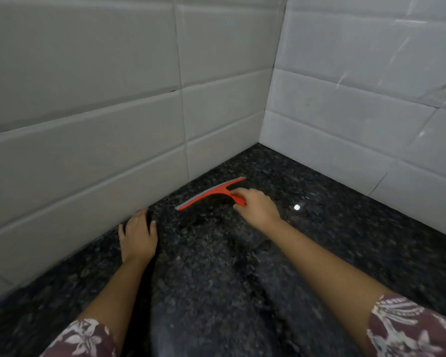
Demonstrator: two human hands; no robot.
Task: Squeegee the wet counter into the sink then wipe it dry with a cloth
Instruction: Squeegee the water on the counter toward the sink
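A red squeegee (211,193) with a grey rubber blade rests blade-down on the dark speckled granite counter (216,266), near the corner where the two tiled walls meet. My right hand (255,206) grips its short red handle from the right. My left hand (138,234) lies flat on the counter with fingers apart, close to the left wall. The counter looks glossy, with a bright light reflection right of my right hand. No sink or cloth is in view.
White tiled walls (101,124) close the counter on the left and at the back right (358,104), meeting in a corner behind the squeegee. Patterned sleeves cover both upper arms at the bottom edge.
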